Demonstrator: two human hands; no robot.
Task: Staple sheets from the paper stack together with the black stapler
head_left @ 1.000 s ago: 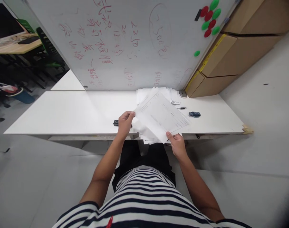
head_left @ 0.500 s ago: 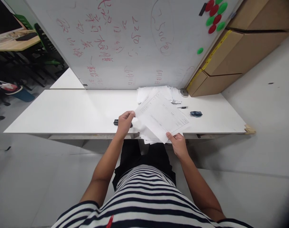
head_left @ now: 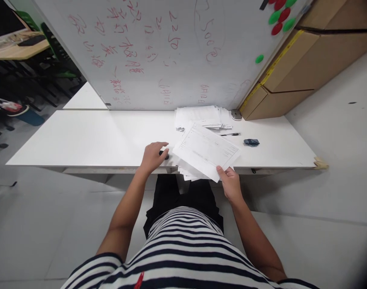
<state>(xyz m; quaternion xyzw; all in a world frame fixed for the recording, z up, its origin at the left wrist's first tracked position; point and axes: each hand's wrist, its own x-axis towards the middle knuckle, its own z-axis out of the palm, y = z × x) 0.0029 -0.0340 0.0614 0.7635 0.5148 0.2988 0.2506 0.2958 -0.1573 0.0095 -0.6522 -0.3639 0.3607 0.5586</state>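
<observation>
My right hand [head_left: 230, 184] pinches the near corner of a printed white sheet [head_left: 206, 150], which lies tilted over a small pile of papers [head_left: 186, 172] at the white table's [head_left: 81, 136] front edge. My left hand [head_left: 151, 156] is off the sheet and lies palm down over a small black object [head_left: 164, 153], of which only the right end shows. Whether the fingers grip it is hidden.
A second stack of papers [head_left: 201, 116] sits at the back by the whiteboard [head_left: 159, 52]. A pen [head_left: 230, 134], a dark blue object [head_left: 251, 142] and a small grey object [head_left: 236, 115] lie to the right. Cardboard boxes [head_left: 292, 72] stand at the back right.
My left hand let go of the sheet's left corner and dropped onto the black object. The sheet sank lower onto the pile, still held by my right hand.
</observation>
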